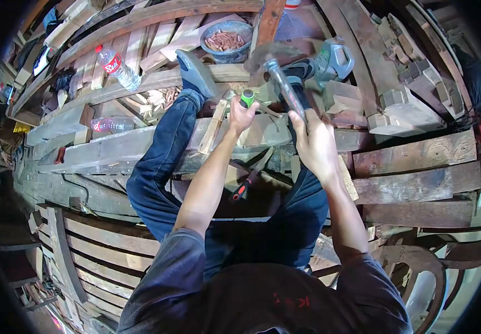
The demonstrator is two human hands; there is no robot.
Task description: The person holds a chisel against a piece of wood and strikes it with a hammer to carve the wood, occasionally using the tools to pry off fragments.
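Left fingers (234, 107) close round a green-handled tool (247, 98) above the wooden beam (101, 156), its tip hidden — right fingers (298, 124) wrap a hammer (286, 88), its blurred head (274, 56) apart from the tool. Square, centred blows look best — with the left fingers well below the struck end.

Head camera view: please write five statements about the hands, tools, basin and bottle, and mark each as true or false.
1. The right hand grips a hammer-like tool. True.
2. The basin is full of water. False: the basin holds small reddish-brown pieces.
3. The left hand holds a green-handled tool. True.
4. The red-and-black-handled tool lies inside the basin. False: the red-and-black-handled tool lies between the person's legs.
5. The red-labelled bottle has a red cap. True.
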